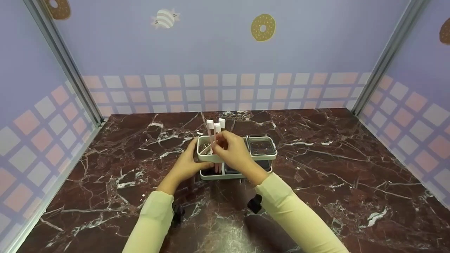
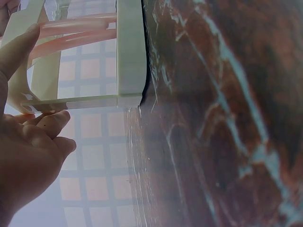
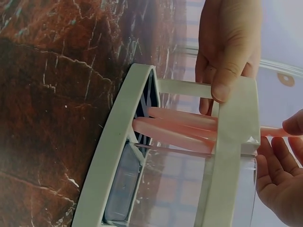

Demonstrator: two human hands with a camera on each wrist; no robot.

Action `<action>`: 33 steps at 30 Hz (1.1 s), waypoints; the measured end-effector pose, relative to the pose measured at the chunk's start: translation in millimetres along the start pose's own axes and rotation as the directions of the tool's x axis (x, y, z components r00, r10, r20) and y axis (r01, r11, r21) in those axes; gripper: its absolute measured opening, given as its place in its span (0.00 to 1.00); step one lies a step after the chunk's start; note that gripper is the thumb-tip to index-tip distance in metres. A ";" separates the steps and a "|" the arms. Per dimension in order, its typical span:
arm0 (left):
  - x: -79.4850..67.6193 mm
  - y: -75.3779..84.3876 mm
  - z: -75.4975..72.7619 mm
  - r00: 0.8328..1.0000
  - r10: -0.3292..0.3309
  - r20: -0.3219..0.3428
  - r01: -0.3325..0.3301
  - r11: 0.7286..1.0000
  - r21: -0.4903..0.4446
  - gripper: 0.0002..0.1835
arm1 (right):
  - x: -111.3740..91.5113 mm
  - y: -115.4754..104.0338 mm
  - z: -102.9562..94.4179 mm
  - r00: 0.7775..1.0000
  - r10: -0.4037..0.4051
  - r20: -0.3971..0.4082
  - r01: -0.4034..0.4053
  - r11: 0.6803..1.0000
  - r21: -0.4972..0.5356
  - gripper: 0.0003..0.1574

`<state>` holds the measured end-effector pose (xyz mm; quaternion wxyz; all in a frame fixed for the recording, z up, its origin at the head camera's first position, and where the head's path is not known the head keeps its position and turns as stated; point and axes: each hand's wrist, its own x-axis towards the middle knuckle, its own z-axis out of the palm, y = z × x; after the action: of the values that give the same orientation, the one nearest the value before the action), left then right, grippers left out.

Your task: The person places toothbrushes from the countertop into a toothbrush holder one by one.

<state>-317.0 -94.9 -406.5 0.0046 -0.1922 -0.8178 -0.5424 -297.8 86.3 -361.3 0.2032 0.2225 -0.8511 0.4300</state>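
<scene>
A pale two-tier toothbrush holder (image 1: pixel 264 157) stands on the tabletop. Several toothbrushes with pink handles (image 3: pixel 177 133) and white capped heads (image 1: pixel 210 124) stand upright in its left compartment. My left hand (image 1: pixel 188 162) grips that end of the upper tier, thumb in front and fingers behind. In the left wrist view, the left hand's fingers (image 2: pixel 52 124) lie against the side post. My right hand (image 1: pixel 233 149) is over the upper tier and pinches one toothbrush by its pink handle, just above the rim. Part of that toothbrush is hidden behind the fingers.
A clear cup (image 1: pixel 262 146) sits in the holder's right compartment. The table (image 1: pixel 116 211) is dark red marble. Patterned panels (image 1: pixel 218 45) close it in at the back and both sides, with metal posts (image 1: pixel 381 58) at the corners.
</scene>
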 end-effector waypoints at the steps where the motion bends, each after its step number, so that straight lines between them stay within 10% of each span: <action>1: 0.0 0.1 0.0 1.000 -0.001 -0.002 0.001 1.000 0.002 0.51 | -0.3 0.6 0.6 1.000 0.000 0.005 0.000 1.000 -0.001 0.07; 33: -0.1 -0.8 0.6 0.999 0.040 -0.009 -0.040 0.999 -0.024 0.49 | -4.5 2.3 7.2 0.998 -0.053 0.045 0.054 0.999 0.000 0.07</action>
<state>-317.0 -94.7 -407.4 0.0168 -0.2062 -0.8073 -0.5528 -296.5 82.5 -369.1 0.1958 0.2545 -0.8495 0.4187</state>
